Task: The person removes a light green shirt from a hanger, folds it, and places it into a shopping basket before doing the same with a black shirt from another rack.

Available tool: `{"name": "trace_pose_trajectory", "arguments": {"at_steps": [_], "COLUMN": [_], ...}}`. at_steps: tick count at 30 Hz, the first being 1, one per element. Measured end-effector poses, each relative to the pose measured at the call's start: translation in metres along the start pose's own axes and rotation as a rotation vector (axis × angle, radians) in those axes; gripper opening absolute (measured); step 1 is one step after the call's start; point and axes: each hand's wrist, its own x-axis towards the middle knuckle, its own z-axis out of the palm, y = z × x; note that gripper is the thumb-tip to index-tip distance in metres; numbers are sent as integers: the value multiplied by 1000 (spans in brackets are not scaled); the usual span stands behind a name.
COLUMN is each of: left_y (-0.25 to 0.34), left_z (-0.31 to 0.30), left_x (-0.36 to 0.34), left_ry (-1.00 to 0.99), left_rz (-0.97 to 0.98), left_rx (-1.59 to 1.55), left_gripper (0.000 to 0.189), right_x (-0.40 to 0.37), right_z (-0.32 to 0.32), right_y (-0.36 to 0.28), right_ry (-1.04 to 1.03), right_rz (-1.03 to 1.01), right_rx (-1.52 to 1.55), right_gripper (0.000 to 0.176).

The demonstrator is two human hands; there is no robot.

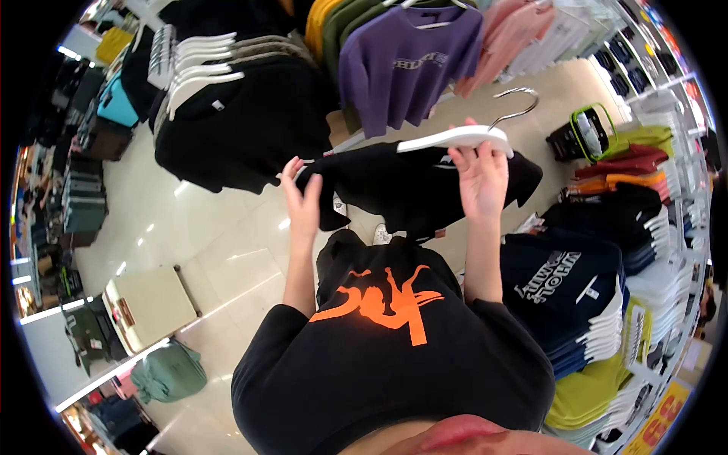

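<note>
A black shirt (387,182) is stretched out sideways in front of me, partly on a white hanger (425,142) with a metal hook. My right hand (483,182) grips the hanger near its middle, under the hook, with the fingers over its top. At the other end of the cloth, my left hand (302,199) holds the shirt's edge between thumb and fingers. The shirt's far shoulder droops past my right hand. Folds hide most of the neckline.
Black shirts (235,121) hang on a rack ahead to the left, beside a purple sweatshirt (409,64). Navy shirts (561,280) fill a rack on the right. A black-and-green shopping basket (582,135) stands on the floor. A low cream table (152,303) is at left.
</note>
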Motion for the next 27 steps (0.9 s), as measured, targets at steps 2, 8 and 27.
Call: {"name": "trace_pose_trajectory", "arguments": {"at_steps": [2, 8, 27], "left_y": [-8, -29, -116], "left_z": [12, 31, -115], "left_x": [-13, -14, 96], "left_ry": [10, 152, 832], "left_rz": [40, -18, 133], "left_rx": [108, 285, -20], "left_gripper": [67, 82, 27], "right_x": [-8, -41, 27], "right_z": [14, 54, 105], "right_y": [26, 84, 157], "right_ry": [55, 22, -336], "right_rz": [48, 266, 816], "right_rx": [-23, 11, -168], "right_gripper": [22, 19, 44]}}
